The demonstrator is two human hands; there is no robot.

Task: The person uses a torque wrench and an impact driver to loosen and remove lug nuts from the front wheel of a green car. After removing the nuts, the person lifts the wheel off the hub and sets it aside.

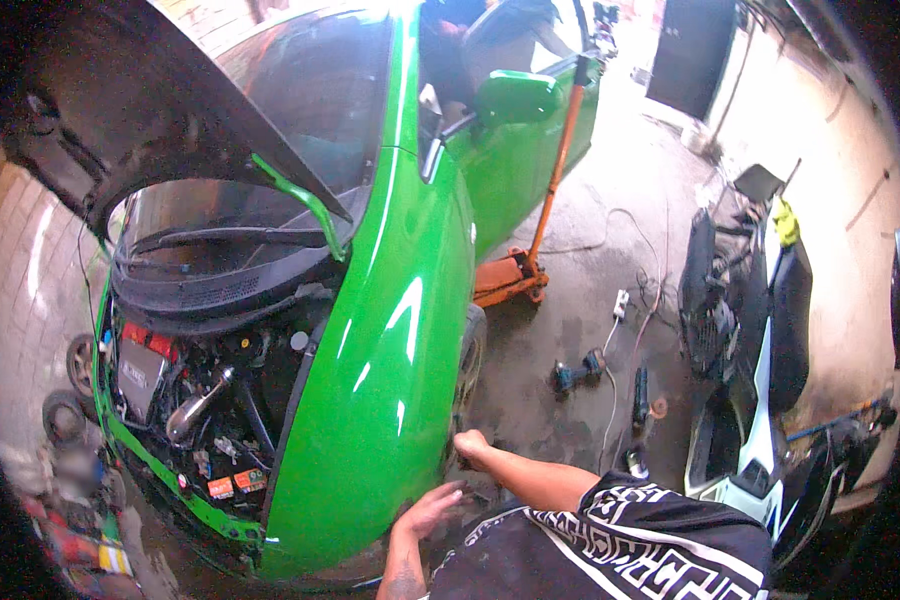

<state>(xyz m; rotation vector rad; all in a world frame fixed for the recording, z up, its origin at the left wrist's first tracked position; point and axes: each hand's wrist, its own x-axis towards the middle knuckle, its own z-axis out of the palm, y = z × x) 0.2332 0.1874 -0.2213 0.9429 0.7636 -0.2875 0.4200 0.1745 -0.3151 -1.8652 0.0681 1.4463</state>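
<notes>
Beside the front wheel arch of a green car [370,400], both my arms reach down at the fender's edge. My right hand [472,449] is closed like a fist near the lower part of the wheel [470,355]; what it grips, if anything, is hidden. Closer to me, my left hand [432,508] has its fingers stretched out, next to the fender's lower edge, and no held thing shows in it. The fender hides most of the wheel.
An orange floor jack [510,278] with a tall handle stands by the car's side. On the floor lie a cordless power tool [578,372], a white power strip [621,304] with cables and a black tool [641,395]. A scooter [760,370] stands right; the raised hood [160,90] is left.
</notes>
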